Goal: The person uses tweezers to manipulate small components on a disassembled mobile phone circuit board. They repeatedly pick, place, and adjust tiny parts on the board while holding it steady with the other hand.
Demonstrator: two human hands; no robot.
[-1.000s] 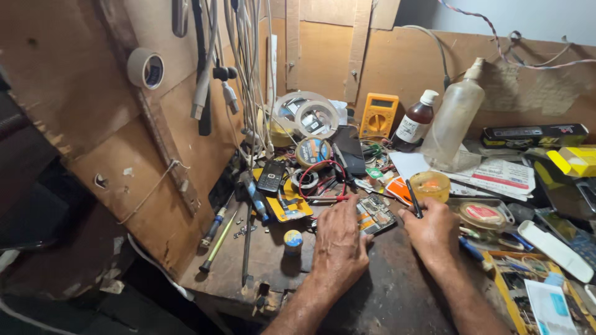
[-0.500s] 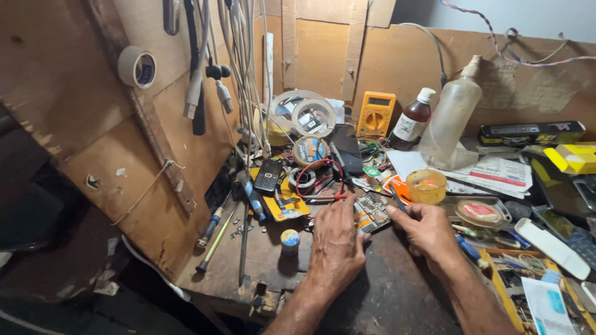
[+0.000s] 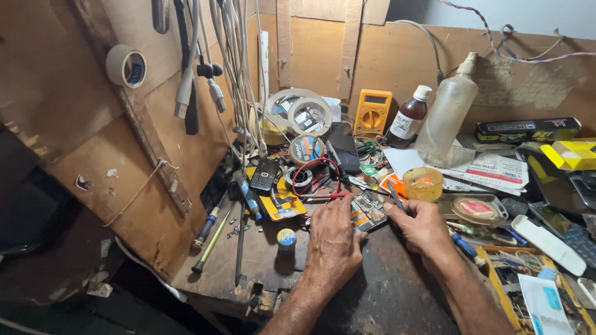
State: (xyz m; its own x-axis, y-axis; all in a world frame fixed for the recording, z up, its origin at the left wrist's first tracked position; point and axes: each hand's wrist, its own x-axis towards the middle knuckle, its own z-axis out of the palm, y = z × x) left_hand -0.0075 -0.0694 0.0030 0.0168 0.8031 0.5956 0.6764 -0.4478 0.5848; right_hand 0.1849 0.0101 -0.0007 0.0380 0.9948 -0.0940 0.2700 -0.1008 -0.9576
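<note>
An opened phone circuit board lies on the dark workbench. My left hand rests flat beside it, fingers pressing on its left edge. My right hand grips thin tweezers whose tip points at the board's right side. A small black keypad phone lies to the upper left on a yellow sheet.
A yellow multimeter, a brown bottle and a clear spray bottle stand at the back. A small yellow tub, tape rolls, screwdrivers, hanging cables and boxes crowd the bench.
The view has shifted slightly. My right hand with the tweezers has moved left, closer to the board. My left hand stays on the board.
</note>
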